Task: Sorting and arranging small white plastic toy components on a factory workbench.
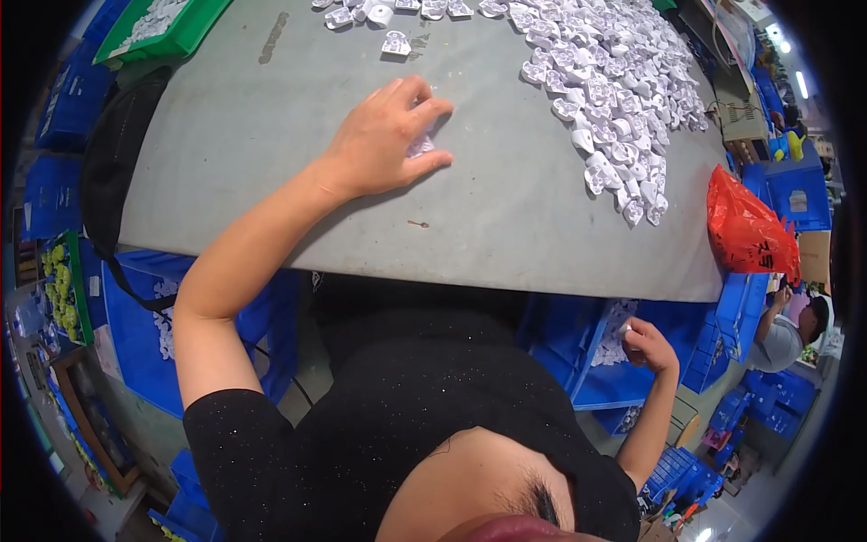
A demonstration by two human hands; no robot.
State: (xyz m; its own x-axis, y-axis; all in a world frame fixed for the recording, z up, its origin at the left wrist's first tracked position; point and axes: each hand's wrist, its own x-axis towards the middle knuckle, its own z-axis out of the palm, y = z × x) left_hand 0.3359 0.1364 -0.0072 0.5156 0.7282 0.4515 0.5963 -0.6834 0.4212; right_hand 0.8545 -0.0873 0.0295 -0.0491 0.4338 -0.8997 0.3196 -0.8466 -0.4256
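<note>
My left hand rests on the grey table with its fingers curled. White plastic pieces show between its thumb and forefinger; how many are under the palm is hidden. A single white piece lies just beyond that hand. Off the table's front edge, on the right, my right hand is closed above a blue bin holding white pieces. Something small and white shows at its fingertips, most likely one of the same pieces.
A large heap of white pieces covers the table's right side. A red plastic bag hangs at the right edge. At the far left stands a green tray, near a black bag. Another blue bin sits below left. A co-worker is farther right.
</note>
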